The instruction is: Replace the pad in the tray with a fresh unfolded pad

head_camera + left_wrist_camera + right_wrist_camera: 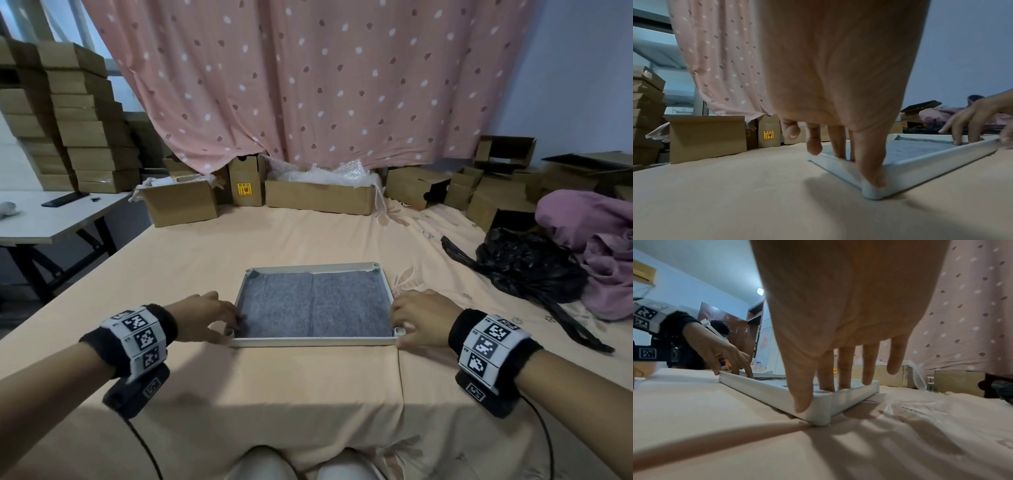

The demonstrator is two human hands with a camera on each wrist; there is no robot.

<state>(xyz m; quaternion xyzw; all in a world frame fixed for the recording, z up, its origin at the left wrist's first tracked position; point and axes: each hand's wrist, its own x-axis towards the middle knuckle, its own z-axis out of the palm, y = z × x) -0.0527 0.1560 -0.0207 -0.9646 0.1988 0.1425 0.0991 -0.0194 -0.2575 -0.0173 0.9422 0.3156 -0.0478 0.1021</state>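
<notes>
A shallow white tray (315, 341) lies on the peach bedsheet in front of me, and a grey pad (315, 301) is spread flat inside it, creased down the middle. My left hand (222, 322) is at the tray's near left corner. In the left wrist view its thumb (873, 178) lies outside the corner and its fingers (838, 151) reach inside onto the pad. My right hand (407, 325) is at the near right corner. In the right wrist view its thumb (801, 402) lies against the outer wall and two fingers (826, 382) go inside.
Cardboard boxes (318, 195) line the back of the bed under a pink spotted curtain (308, 85). A black plastic bag (527, 267) and purple clothing (589, 233) lie to the right. A white table (51, 216) stands at the left. The bed's edge is near my knees.
</notes>
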